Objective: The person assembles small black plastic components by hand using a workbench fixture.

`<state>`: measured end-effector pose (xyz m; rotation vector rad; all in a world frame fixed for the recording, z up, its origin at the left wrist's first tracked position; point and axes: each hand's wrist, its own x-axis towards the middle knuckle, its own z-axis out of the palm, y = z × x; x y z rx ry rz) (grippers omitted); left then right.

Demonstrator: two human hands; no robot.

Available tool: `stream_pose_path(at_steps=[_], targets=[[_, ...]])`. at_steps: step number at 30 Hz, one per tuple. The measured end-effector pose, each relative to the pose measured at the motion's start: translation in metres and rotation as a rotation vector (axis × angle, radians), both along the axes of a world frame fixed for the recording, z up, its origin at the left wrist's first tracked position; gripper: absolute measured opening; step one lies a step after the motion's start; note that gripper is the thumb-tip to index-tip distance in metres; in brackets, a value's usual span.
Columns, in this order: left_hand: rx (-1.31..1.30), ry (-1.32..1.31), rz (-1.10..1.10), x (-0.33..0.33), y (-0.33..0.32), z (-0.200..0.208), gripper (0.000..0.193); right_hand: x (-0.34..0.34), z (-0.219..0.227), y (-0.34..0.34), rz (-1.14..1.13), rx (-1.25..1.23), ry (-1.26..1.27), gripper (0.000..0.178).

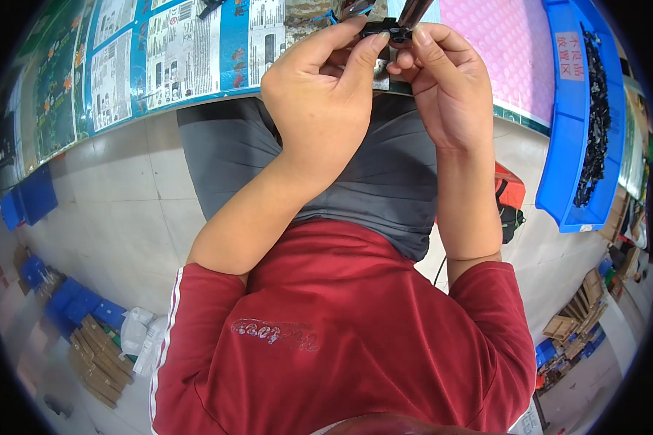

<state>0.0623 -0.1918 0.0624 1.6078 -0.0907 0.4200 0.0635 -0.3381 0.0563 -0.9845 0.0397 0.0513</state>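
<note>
Both my hands meet at the table's near edge around a small black plastic part (387,29). My left hand (319,83) pinches its left end between thumb and fingers. From the other side, my right hand (448,80) grips the right end, its thumb on top and the other fingers curled. Right above the part, a dark metal rod-like tool tip (415,11) comes down close to my right fingertips; whether it touches the part I cannot tell. A thin blue strip or wire (345,13) lies just beyond my left fingertips.
Printed sheets (185,54) cover the table on the left. Pink bubble wrap (497,51) lies at the right. Beside it stands a blue bin (559,167) holding many small black parts (595,116). Flattened cardboard (98,359) and blue boxes (80,301) are on the floor at left.
</note>
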Motion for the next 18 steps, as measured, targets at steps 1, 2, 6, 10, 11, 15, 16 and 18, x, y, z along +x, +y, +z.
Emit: stream_pose_path(at_steps=[1,2,6,10,11,15,16,18], targets=[[0.011,0.003,0.002,0.000,0.000,0.001,0.019,0.000,0.000,0.000,0.001,0.001,-0.005,0.017],[0.011,0.003,0.002,0.000,0.000,0.000,0.019,0.000,0.000,0.000,0.001,0.003,-0.010,0.017],[-0.013,-0.001,-0.003,0.001,0.000,-0.003,0.019,0.000,-0.001,-0.001,0.012,0.007,-0.010,0.017],[0.007,-0.015,-0.002,0.000,0.001,-0.001,0.019,0.000,-0.001,-0.001,0.008,0.011,-0.010,0.017],[0.007,-0.014,-0.002,0.000,0.002,-0.001,0.019,-0.001,-0.001,0.000,0.005,0.010,-0.009,0.017],[0.009,0.008,-0.036,-0.001,0.002,0.000,0.024,-0.001,-0.002,-0.002,0.013,-0.021,-0.003,0.015],[0.000,0.007,-0.042,-0.001,0.001,0.001,0.024,-0.001,-0.005,-0.004,0.010,-0.031,-0.007,0.015],[0.016,0.063,-0.038,-0.002,0.001,0.007,0.023,0.000,-0.008,-0.007,0.007,-0.039,-0.007,0.015]])
